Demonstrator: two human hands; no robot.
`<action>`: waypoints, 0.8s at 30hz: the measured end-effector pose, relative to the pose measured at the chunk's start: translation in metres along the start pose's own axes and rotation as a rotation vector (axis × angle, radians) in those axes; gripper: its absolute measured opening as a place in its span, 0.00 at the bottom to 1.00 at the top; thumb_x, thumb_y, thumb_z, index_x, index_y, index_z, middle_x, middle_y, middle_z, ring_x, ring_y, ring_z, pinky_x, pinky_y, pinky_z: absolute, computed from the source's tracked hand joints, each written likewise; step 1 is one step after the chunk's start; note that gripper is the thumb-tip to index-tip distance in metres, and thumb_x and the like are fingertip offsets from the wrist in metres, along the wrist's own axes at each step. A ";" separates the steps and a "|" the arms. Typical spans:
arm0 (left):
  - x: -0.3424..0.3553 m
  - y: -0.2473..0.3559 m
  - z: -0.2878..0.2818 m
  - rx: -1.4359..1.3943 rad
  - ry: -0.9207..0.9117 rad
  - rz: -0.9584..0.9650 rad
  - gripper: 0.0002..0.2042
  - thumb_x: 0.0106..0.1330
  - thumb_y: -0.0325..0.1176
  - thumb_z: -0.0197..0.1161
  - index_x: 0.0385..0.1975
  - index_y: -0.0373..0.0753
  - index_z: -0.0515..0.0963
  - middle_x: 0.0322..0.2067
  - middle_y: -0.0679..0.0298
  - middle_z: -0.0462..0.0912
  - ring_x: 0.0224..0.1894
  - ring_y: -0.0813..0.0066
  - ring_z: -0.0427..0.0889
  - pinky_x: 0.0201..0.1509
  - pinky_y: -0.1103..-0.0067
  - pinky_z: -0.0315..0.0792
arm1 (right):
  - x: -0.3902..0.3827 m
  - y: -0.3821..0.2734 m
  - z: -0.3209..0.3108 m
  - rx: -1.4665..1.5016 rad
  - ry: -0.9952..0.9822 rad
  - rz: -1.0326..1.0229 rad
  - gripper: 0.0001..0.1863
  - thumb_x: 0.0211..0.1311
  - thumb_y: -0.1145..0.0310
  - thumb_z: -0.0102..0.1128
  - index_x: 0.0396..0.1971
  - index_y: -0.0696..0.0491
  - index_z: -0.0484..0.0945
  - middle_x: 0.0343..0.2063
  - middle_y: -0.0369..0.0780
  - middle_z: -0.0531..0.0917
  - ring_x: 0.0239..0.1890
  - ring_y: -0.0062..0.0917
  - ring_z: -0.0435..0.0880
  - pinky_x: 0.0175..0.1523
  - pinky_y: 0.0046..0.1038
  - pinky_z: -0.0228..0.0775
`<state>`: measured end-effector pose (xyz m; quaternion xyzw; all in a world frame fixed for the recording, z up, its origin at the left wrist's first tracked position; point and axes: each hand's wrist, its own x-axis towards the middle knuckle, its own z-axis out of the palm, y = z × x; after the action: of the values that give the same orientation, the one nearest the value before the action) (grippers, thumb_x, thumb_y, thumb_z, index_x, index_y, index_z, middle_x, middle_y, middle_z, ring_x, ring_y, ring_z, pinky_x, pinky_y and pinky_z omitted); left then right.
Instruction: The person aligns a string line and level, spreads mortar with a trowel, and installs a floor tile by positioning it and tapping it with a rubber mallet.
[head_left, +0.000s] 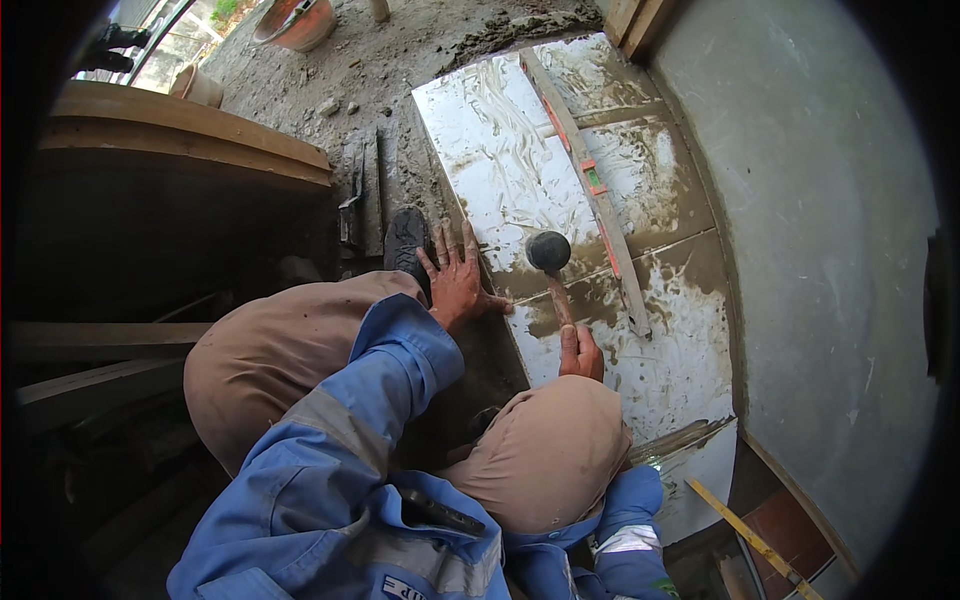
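My right hand (582, 354) grips the wooden handle of a rubber mallet (548, 251), whose black head is over the white floor tiles (492, 130) near a joint. My left hand (457, 276) is spread, fingers apart, at the left edge of the tiles; its thumb reaches onto the tile edge. A long spirit level (592, 178) with a green vial lies across the tiles to the right of the mallet. Wet grey-brown mortar smears cover much of the tile faces and joints.
A grey wall (800, 200) bounds the tiles on the right. Left of my shoe (407, 243) lies a dirty trowel (362, 195). A wooden frame (190, 130) stands at left. An orange bucket (300, 25) sits on rough ground (350, 75). A yellow ruler-like strip (745, 530) lies lower right.
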<state>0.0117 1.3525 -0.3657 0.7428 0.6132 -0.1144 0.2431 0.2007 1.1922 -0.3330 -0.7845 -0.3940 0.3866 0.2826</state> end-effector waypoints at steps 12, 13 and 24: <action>-0.002 -0.003 0.000 -0.026 -0.037 -0.101 0.82 0.22 0.72 0.77 0.75 0.35 0.30 0.74 0.35 0.33 0.77 0.40 0.25 0.69 0.37 0.21 | 0.002 0.033 0.027 -0.095 0.037 -0.251 0.22 0.73 0.49 0.49 0.32 0.56 0.72 0.18 0.53 0.77 0.24 0.54 0.79 0.28 0.46 0.68; -0.001 -0.005 0.003 -0.022 -0.013 -0.073 0.82 0.22 0.73 0.77 0.75 0.35 0.30 0.74 0.35 0.33 0.77 0.40 0.25 0.69 0.36 0.21 | 0.005 0.036 0.028 -0.100 0.040 -0.251 0.22 0.73 0.49 0.50 0.33 0.56 0.73 0.19 0.53 0.77 0.24 0.54 0.79 0.28 0.46 0.68; -0.001 0.003 0.007 -0.022 -0.018 -0.055 0.81 0.23 0.74 0.76 0.75 0.35 0.31 0.74 0.35 0.34 0.77 0.40 0.25 0.69 0.36 0.22 | 0.015 0.041 0.020 -0.163 0.021 -0.051 0.27 0.73 0.44 0.46 0.32 0.56 0.74 0.20 0.56 0.78 0.25 0.58 0.77 0.31 0.50 0.66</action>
<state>0.0147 1.3474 -0.3703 0.7217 0.6325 -0.1211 0.2537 0.2061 1.1857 -0.3800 -0.7986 -0.4410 0.3379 0.2314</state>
